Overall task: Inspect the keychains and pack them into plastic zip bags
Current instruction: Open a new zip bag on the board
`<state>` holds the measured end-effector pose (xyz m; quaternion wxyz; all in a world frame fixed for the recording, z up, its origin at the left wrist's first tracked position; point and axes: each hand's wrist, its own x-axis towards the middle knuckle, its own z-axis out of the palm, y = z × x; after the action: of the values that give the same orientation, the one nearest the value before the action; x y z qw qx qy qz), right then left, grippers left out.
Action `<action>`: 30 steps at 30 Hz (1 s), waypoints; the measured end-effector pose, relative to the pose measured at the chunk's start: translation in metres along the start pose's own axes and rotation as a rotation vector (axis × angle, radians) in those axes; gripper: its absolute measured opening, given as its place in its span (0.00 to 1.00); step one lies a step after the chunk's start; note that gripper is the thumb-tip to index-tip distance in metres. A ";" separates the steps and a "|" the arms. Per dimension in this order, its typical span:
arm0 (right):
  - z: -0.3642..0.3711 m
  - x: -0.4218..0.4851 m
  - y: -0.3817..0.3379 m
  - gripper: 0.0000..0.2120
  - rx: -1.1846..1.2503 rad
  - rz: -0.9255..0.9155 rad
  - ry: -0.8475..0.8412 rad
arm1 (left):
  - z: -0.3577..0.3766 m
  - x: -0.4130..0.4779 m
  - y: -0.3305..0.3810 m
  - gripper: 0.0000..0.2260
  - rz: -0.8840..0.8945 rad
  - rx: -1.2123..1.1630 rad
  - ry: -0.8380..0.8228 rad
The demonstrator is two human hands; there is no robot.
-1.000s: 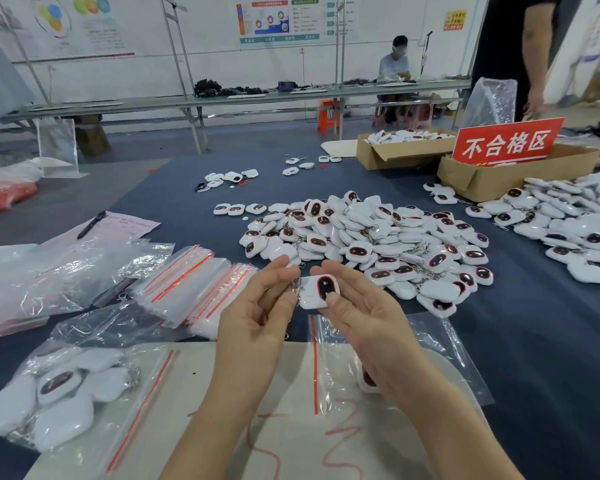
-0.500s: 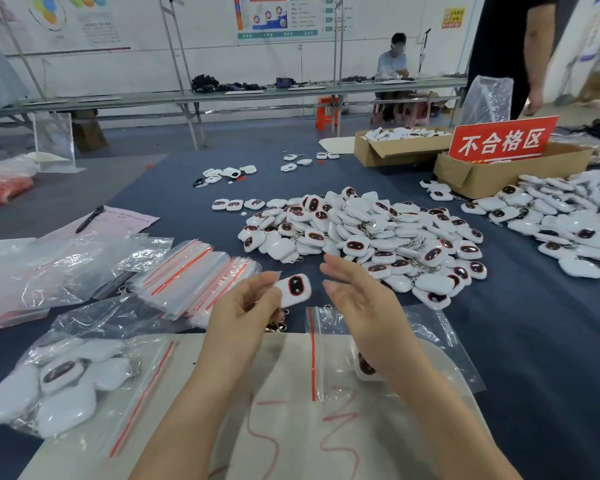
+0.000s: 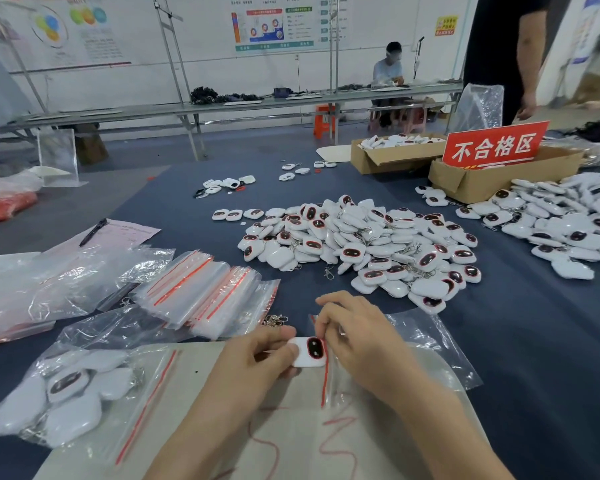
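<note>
My left hand (image 3: 257, 358) pinches a white keychain (image 3: 309, 351) with a dark red-rimmed oval face, right at the red-striped mouth of a clear zip bag (image 3: 430, 344). My right hand (image 3: 357, 337) pinches the mouth edge of that bag, its fingers curled over the plastic. A big heap of the same white keychains (image 3: 361, 244) lies beyond my hands. At the lower left lies a filled zip bag (image 3: 66, 400) holding several keychains. A stack of empty zip bags (image 3: 205, 296) rests left of centre.
A second heap of keychains (image 3: 568, 223) spreads at the right. Two cardboard boxes (image 3: 482, 185) stand at the back right, one with a red sign (image 3: 496, 147). Loose plastic sheets (image 3: 49, 289), a pink paper and pen (image 3: 94, 232) lie left. A person's arm (image 3: 527, 64) hangs far right.
Both hands dropped toward the table with the keychain. My right hand let go of the keychain and took hold of the zip bag's mouth; the left hand now brings the keychain to the opening.
</note>
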<state>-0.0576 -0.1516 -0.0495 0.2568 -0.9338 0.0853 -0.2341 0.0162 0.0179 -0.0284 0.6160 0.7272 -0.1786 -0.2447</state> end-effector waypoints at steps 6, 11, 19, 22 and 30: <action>-0.006 -0.002 -0.002 0.14 0.050 0.019 -0.057 | 0.007 0.001 0.008 0.10 0.018 0.049 0.048; -0.006 0.000 -0.003 0.12 -0.020 0.002 -0.141 | 0.006 0.002 0.001 0.10 -0.023 0.079 0.078; -0.006 0.001 -0.011 0.08 0.068 -0.029 -0.017 | 0.026 -0.002 0.004 0.07 0.074 0.100 0.060; -0.006 0.000 -0.010 0.09 0.133 -0.018 -0.016 | 0.031 -0.005 -0.003 0.05 0.223 0.327 0.023; -0.015 -0.002 -0.011 0.12 0.320 -0.052 0.029 | -0.004 -0.012 -0.023 0.09 1.012 0.974 -0.138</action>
<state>-0.0659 -0.1482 -0.0334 0.3950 -0.8793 0.0262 -0.2647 0.0079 0.0319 -0.0492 0.2457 0.7306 -0.6227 0.1341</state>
